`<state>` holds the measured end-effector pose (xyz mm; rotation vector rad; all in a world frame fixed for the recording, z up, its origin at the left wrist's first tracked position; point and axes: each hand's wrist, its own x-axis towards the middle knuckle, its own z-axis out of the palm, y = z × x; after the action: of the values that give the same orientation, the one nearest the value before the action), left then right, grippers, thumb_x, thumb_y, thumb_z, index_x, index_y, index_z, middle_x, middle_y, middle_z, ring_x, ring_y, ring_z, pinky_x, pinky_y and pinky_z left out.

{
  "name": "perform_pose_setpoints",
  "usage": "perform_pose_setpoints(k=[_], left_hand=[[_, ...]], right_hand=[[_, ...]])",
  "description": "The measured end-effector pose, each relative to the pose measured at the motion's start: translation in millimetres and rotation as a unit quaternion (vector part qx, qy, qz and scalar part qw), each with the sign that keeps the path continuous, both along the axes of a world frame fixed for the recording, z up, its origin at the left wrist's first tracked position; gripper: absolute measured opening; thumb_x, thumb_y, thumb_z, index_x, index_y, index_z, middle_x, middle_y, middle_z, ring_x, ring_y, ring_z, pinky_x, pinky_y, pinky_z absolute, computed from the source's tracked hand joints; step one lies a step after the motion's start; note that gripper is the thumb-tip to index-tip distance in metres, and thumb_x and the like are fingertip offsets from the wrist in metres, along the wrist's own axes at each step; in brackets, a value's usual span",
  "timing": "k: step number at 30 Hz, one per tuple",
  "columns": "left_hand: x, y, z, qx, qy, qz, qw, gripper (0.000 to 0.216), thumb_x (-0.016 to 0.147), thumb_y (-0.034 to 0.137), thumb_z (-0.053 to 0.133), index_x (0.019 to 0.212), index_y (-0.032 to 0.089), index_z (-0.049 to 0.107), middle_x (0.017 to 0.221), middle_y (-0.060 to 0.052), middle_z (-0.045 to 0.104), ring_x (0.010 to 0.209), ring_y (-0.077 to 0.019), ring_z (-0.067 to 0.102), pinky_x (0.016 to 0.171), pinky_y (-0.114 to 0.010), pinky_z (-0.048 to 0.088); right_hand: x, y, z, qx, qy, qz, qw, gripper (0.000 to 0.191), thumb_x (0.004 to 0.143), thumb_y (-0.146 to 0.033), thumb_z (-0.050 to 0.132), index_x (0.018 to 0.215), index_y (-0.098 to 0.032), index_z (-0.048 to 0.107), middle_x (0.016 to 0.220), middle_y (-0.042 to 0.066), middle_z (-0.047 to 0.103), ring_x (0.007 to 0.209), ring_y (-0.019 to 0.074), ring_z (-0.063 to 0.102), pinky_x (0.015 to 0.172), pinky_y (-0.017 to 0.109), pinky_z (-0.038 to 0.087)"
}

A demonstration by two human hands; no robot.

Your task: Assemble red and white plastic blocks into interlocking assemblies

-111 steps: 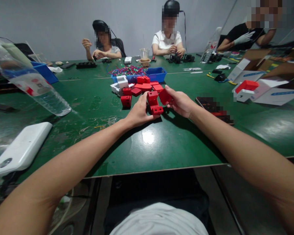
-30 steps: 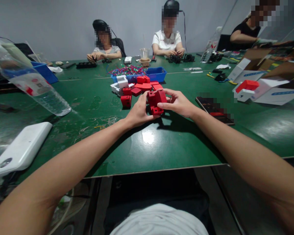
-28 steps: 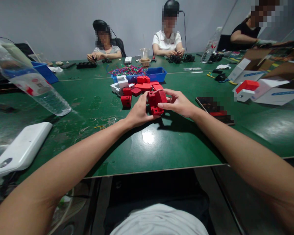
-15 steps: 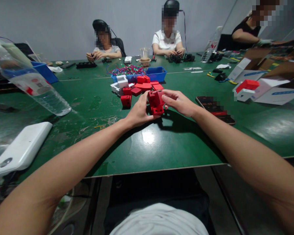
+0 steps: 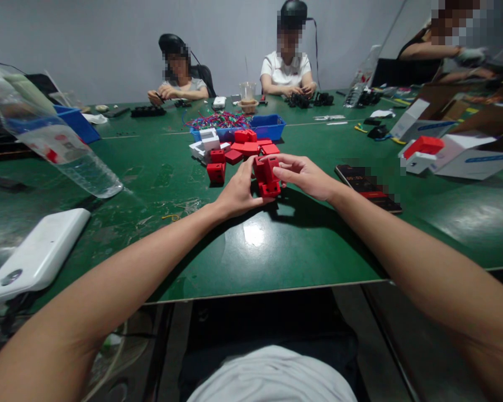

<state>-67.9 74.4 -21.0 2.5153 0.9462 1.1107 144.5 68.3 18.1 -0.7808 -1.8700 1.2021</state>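
Observation:
Between my hands is a red plastic housing (image 5: 269, 177), held just above the green table (image 5: 218, 268). My left hand (image 5: 240, 190) grips it from the left, its thumb underneath near the lower edge and its fingers behind. From the right, my right hand (image 5: 299, 174) closes on the same housing, with the thumb pressed on its front right side. Some of the fingers are hidden behind the part. Just beyond lies a heap of red plastic parts (image 5: 247, 147), with white plastic parts (image 5: 205, 146) on its left and a single red block (image 5: 216, 173) nearer to me.
A blue bin (image 5: 272, 127) with coloured wires stands behind the heap. Left are a tilted water bottle (image 5: 75, 162) and a white device (image 5: 42, 251). Right are a phone (image 5: 366, 187) and open cartons (image 5: 465, 151). Several co-workers sit around the table.
The red housing has turned slightly in my hands, and my right thumb has shifted a little left on it. At the far right, a co-worker's gloved hand has risen.

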Motion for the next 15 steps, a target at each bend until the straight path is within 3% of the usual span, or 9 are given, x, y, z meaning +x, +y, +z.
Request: perform_pose_setpoints(k=[8, 15], left_hand=[[0.5, 0.4, -0.4, -0.002, -0.004, -0.02, 1.0, 0.098, 0.07, 0.045, 0.081, 0.147, 0.016, 0.026, 0.149, -0.024, 0.042, 0.14, -0.0362, 0.043, 0.113, -0.055, 0.043], [-0.4, 0.6, -0.3, 0.016, -0.003, -0.027, 1.0, 0.096, 0.072, 0.045, 0.08, 0.146, 0.015, 0.027, 0.147, -0.025, 0.043, 0.139, -0.0365, 0.045, 0.113, -0.055, 0.043]], right_hand=[[0.5, 0.8, 0.1, 0.005, 0.003, -0.004, 1.0, 0.05, 0.083, -0.06, 0.069, 0.118, -0.024, 0.071, 0.104, 0.004, 0.073, 0.082, 0.016, 0.064, 0.066, 0.026, 0.048], [-1.6, 0.2, 3.0, -0.001, 0.023, 0.021, 0.999, 0.048, 0.082, -0.059, 0.07, 0.113, -0.023, 0.072, 0.102, 0.003, 0.073, 0.084, 0.0153, 0.066, 0.074, 0.027, 0.051]])
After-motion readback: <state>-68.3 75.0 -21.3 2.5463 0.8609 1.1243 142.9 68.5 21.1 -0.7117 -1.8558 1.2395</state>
